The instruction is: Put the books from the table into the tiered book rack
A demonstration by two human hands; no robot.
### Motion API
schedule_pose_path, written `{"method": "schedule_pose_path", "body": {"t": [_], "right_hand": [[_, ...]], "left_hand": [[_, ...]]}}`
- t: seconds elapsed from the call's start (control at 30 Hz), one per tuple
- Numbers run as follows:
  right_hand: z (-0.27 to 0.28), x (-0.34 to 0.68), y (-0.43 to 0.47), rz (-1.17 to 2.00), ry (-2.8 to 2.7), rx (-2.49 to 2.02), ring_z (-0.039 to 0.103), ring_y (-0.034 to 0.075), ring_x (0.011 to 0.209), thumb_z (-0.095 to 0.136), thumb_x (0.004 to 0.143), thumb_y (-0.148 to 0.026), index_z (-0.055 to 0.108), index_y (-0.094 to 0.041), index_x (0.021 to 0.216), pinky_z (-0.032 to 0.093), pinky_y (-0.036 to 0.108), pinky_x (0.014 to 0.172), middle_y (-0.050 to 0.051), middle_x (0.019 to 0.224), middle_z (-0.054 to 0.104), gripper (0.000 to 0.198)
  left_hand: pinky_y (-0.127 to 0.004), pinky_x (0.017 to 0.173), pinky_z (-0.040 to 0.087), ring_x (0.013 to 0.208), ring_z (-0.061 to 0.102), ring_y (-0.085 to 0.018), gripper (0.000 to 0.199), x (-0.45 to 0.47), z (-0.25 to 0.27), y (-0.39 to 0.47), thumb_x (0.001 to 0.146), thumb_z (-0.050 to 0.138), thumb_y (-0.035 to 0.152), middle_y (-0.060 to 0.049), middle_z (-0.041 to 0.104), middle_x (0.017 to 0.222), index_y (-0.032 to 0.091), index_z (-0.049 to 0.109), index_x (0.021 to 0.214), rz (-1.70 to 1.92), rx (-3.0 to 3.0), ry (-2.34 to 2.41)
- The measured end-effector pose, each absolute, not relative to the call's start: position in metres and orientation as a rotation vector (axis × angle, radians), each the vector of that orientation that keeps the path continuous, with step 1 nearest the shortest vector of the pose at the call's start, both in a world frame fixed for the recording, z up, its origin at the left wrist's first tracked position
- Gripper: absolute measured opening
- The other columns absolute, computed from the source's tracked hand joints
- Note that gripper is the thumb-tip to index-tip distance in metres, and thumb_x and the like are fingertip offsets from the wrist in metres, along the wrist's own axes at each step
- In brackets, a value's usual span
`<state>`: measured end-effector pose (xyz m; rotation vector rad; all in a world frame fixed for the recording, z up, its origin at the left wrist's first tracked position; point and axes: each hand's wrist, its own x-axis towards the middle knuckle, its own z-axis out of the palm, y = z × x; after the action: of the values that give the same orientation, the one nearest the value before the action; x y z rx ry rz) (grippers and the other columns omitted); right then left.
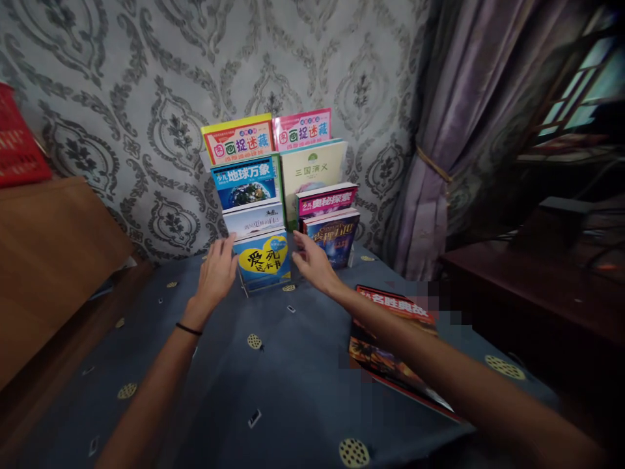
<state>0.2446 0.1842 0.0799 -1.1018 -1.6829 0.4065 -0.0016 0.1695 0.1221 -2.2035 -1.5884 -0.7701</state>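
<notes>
A blue book with a yellow heart stands upright at the front of the left column of a tiered clear book rack. At its left edge is my left hand, fingers stretched out, fingertips by the upper corner; whether they touch it I cannot tell. My right hand is beside the right edge, open, thumb and fingers apart, in front of a dark blue book. Behind the heart book rise a pale book and a blue book with a globe.
A red and black book lies flat on the blue tablecloth, partly under my right forearm. More books, including a cream one, fill the rack. Patterned wall stands behind, a brown box left, a curtain and dark furniture right.
</notes>
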Motion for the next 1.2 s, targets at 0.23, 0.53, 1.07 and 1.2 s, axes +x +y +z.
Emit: {"method": "schedule_pose_path", "body": {"t": [0.23, 0.53, 1.07, 1.2], "right_hand": [[0.060, 0.305, 0.137, 0.359, -1.808, -1.176, 0.068, 0.023, 0.100, 0.046, 0.088, -0.018, 0.064, -0.020, 0.124, 0.055, 0.040, 0.088, 0.010, 0.117, 0.071, 0.040], [-0.015, 0.421, 0.092, -0.112, -1.878, -1.697, 0.059, 0.034, 0.119, 0.047, 0.091, -0.030, 0.068, -0.013, 0.119, 0.048, 0.050, 0.100, 0.021, 0.129, 0.063, 0.039], [-0.044, 0.429, 0.060, -0.241, -1.873, -1.798, 0.055, 0.033, 0.115, 0.041, 0.095, -0.032, 0.068, -0.012, 0.118, 0.045, 0.048, 0.101, 0.021, 0.125, 0.061, 0.041], [-0.047, 0.415, 0.057, -0.204, -1.853, -1.762, 0.050, 0.036, 0.122, 0.040, 0.095, -0.028, 0.067, -0.013, 0.119, 0.041, 0.054, 0.104, 0.022, 0.129, 0.059, 0.039]], "left_hand": [[-0.033, 0.089, 0.052, 0.108, 0.061, -0.025, 0.044, 0.001, 0.125, 0.172, 0.098, 0.042, 0.023, -0.011, 0.060, 0.117, 0.021, 0.049, 0.141, -0.682, -2.174, -1.537], [-0.044, 0.095, 0.050, 0.114, 0.057, -0.032, 0.046, 0.004, 0.132, 0.160, 0.096, 0.041, 0.024, -0.017, 0.058, 0.120, 0.014, 0.048, 0.141, -0.742, -2.099, -1.534], [-0.053, 0.121, 0.027, 0.147, 0.033, -0.033, 0.055, 0.185, -0.008, 0.078, 0.097, 0.047, 0.037, -0.020, 0.043, 0.154, 0.012, 0.041, 0.146, -0.560, -3.168, -1.444], [-0.051, 0.119, 0.030, 0.141, 0.043, -0.032, 0.058, 0.191, -0.011, 0.076, 0.090, 0.055, 0.032, -0.019, 0.051, 0.147, 0.015, 0.042, 0.144, -1.077, -3.337, -1.524]]}}
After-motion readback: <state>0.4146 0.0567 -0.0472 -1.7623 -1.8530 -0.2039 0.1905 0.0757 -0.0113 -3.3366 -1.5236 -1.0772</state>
